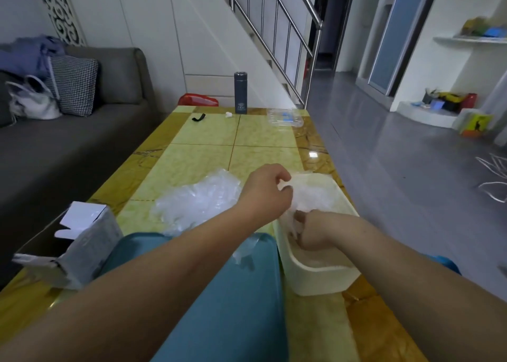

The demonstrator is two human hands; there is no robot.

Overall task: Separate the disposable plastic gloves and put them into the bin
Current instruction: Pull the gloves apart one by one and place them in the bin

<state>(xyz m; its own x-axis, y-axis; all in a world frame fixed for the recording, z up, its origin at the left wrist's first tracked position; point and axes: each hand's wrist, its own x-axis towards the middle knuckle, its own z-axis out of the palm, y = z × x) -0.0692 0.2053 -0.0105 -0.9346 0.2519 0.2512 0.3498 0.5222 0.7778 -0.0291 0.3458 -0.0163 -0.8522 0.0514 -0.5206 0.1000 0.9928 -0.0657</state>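
**Glove held over bin**

A clear glove was pinched by the left hand above the white bin. Its lower end was gripped by the right hand inside the bin. A glove pile was seen on the table, just left of the bin.

A loose heap of gloves, thin clear crinkled plastic, lies on the tabletop just left of the bin, its near edge spilling onto a teal tray. The bin is a cream oblong tub with rounded corners, open-topped, upright by the tabletop's right edge. In it sits a bunch of gloves, crumpled and whitish, pinched at the far end by the left hand and gripped nearer by the right hand.
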